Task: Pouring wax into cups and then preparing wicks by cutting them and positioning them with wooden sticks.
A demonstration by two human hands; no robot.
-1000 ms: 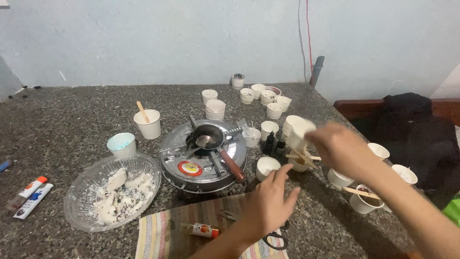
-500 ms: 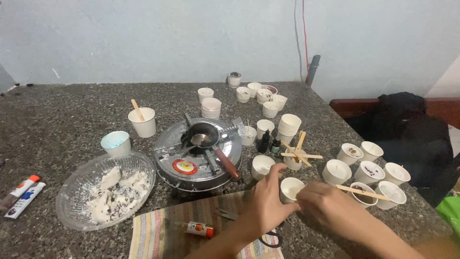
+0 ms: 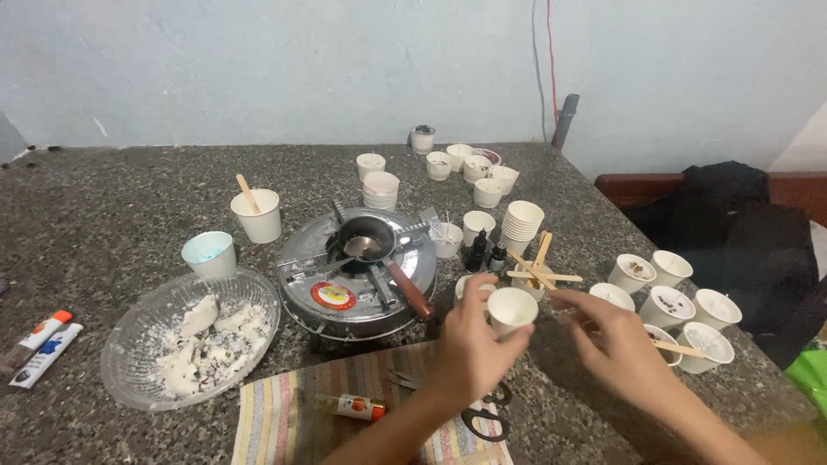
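My left hand (image 3: 472, 344) holds a small white paper cup (image 3: 512, 310) lifted just above the counter, fingers wrapped round its side. My right hand (image 3: 613, 340) hovers to the right of that cup with fingers spread, holding nothing. Another white cup (image 3: 469, 282) sits partly hidden behind my left hand. Behind the hands stand a stack of white cups (image 3: 523, 222), a cup topped with crossed wooden sticks (image 3: 541, 274) and two small dark bottles (image 3: 486, 253).
A round metal stove (image 3: 360, 280) carries a small pan with a red handle (image 3: 376, 244). A glass bowl of white wax chunks (image 3: 191, 337) lies left. Several filled cups (image 3: 672, 303) cluster right. Scissors (image 3: 487, 418) and a small bottle (image 3: 355, 407) rest on a striped cloth (image 3: 289, 413).
My right hand took a cup from the stack and brought it down in front; my left hand now holds it raised, and my right hand has let go and opened.
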